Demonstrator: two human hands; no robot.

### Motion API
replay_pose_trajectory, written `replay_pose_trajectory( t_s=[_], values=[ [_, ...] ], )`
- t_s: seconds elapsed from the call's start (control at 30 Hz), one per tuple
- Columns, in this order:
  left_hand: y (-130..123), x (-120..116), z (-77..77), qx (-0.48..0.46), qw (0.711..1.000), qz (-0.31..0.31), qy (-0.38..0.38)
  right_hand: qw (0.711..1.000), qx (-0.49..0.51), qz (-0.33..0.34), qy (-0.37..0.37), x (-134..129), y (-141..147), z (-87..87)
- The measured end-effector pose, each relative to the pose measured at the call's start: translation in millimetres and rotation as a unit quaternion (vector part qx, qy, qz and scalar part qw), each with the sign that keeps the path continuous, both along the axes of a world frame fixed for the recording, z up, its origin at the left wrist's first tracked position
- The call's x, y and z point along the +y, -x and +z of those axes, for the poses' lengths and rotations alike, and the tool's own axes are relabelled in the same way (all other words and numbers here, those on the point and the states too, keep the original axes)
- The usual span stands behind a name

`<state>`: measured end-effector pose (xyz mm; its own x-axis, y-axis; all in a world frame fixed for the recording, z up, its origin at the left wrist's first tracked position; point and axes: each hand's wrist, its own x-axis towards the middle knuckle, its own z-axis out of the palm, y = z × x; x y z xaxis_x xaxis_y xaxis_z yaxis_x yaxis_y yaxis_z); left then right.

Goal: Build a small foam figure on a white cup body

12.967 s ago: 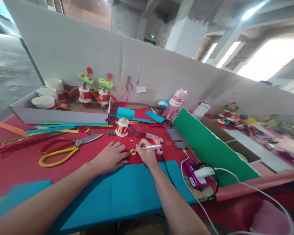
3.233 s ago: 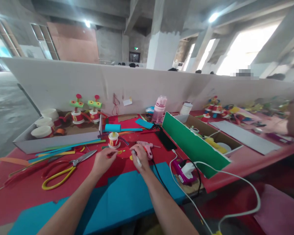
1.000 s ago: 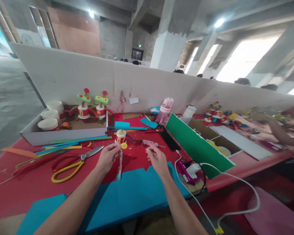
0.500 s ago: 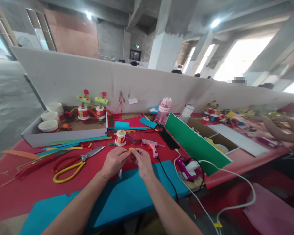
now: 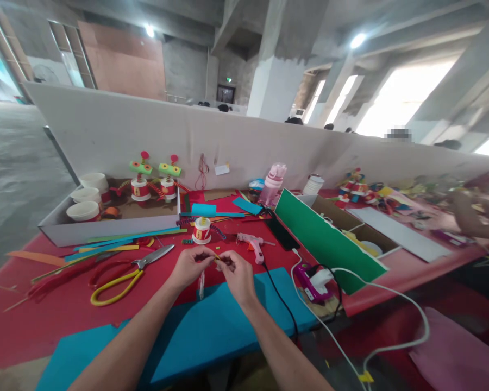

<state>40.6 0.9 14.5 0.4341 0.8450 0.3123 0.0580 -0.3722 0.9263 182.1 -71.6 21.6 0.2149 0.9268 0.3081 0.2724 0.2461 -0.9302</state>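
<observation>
Hands: left hand (image 5: 194,266) and right hand (image 5: 237,272) close together, fingertips pinching one yellow piece (image 5: 217,257).
Piece position: between the fingertips, on the wearer's side of the cup figure (image 5: 202,233); mostly hidden, seen nearly edge-on.
Recommended grip: light, at the edges; hard pressure would likely crease it.
Glue gun (image 5: 251,243): just beyond the right hand; nozzle best avoided.
</observation>
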Motion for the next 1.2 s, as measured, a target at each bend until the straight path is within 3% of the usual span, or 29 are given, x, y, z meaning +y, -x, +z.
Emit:
replay_pose_trajectory(
  t_s=[0.13, 0.27, 0.33, 0.4, 0.5, 0.67, 0.77, 0.87, 0.97, 1.1, 1.2],
  values=[
    [1, 2, -3.3, 0.009, 1.0, -0.008, 0.005, 1.0, 0.005, -0.013, -0.013, 2, -23, -5.5],
    [4, 4, -6.8, 0.058, 0.997, 0.014, -0.043, 0.979, -0.12, -0.165, -0.007, 11, -83, -10.8],
    [7, 7, -9.3, 0.092, 0.989, 0.022, -0.116, 0.956, -0.198, -0.211, 0.053, 17, -113, -15.7],
    [9, 11, -12.6, 0.113, 0.972, 0.018, -0.207, 0.932, -0.266, -0.213, 0.123, 23, -132, -20.3],
    [14, 17, -16.0, 0.121, 0.938, 0.0, -0.325, 0.897, -0.334, -0.191, 0.215, 30, -139, -22.1],
    [22, 22, -10.4, 0.129, 0.903, 0.031, -0.409, 0.861, -0.388, -0.146, 0.293, 40, -134, -15.1],
    [27, 20, -3.4, 0.118, 0.896, 0.06, -0.424, 0.881, -0.329, -0.165, 0.296, 40, -142, -18.1],
    [28, 18, 1.9, 0.098, 0.897, 0.069, -0.425, 0.939, -0.153, -0.182, 0.25, 30, -150, -25.9],
    [26, 17, 3.4, 0.084, 0.91, 0.063, -0.401, 0.97, 0.013, -0.176, 0.167, 13, -147, -26.1],
    [25, 15, 2.3, 0.066, 0.936, 0.044, -0.343, 0.972, 0.174, -0.018, 0.156, -9, -125, -8.4],
    [25, 14, 2.5, 0.064, 0.943, 0.025, -0.326, 0.972, 0.174, 0.033, 0.155, -18, -107, 6.9]
  ],
)
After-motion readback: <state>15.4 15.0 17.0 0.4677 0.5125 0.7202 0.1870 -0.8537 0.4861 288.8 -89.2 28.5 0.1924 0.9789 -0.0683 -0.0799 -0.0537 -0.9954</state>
